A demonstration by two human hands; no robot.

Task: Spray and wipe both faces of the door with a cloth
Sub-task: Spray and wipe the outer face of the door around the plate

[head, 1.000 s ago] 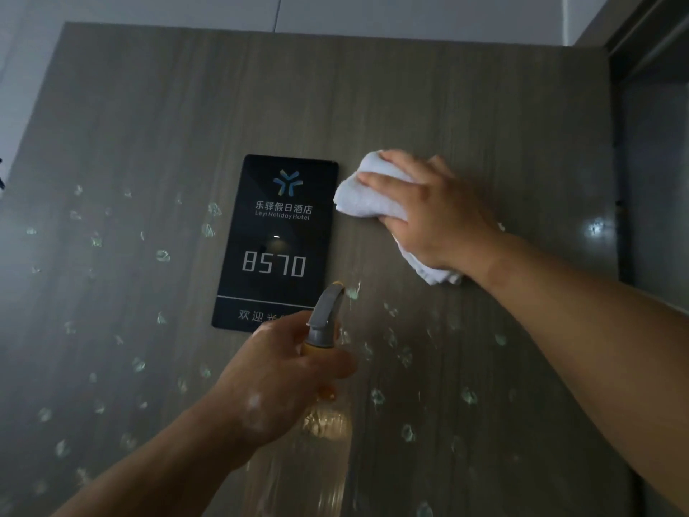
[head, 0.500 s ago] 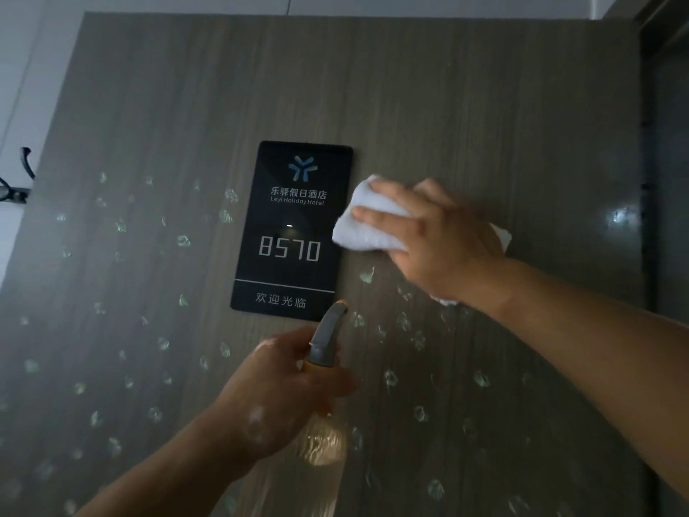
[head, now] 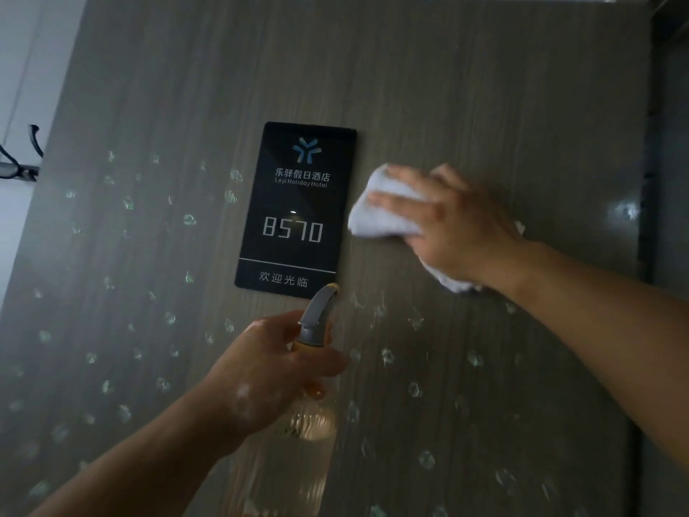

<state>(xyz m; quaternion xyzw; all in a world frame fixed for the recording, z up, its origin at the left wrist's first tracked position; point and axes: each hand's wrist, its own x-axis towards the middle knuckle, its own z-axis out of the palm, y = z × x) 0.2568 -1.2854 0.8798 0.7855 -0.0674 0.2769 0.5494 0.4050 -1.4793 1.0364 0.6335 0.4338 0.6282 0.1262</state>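
Grey wood-grain door (head: 484, 87), beaded with droplets (head: 190, 220) at left and below, carries a black plaque (head: 294, 210) reading 8570. Just right of the plaque, the right grip (head: 455, 233) presses a white cloth (head: 380, 214) to the door, fingers straight. Below the plaque, the left grip (head: 268, 371) curls round a clear spray bottle (head: 315, 322); its contents cannot be told.

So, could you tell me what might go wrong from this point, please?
1. The cloth lies just right of the lit sign; a swipe could push liquid into its edge.
2. Droplets dot much of the door; left long, they may run or dry into marks.
3. The bottle in the left hand points toward the sign; a squirt might wet it.
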